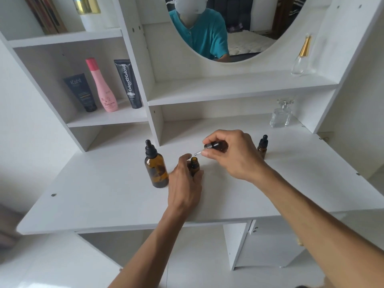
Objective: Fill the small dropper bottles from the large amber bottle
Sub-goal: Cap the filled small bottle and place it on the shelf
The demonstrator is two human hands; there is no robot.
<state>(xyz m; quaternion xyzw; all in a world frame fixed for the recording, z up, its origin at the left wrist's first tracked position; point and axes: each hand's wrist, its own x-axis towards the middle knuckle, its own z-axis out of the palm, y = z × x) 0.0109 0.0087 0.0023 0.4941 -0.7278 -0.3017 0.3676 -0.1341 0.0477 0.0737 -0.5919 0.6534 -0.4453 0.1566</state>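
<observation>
Left hand (185, 181) grips the open small bottle (194, 166) upright; right hand (230, 154) pinches a dropper (212, 147), tip just above-right of its mouth.

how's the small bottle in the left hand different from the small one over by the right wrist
The small bottle in the left hand is uncapped, its mouth open; the small bottle at the back right has its black dropper cap on. The first is gripped by the left hand; the second stands alone, untouched. Both are amber and upright.
</observation>
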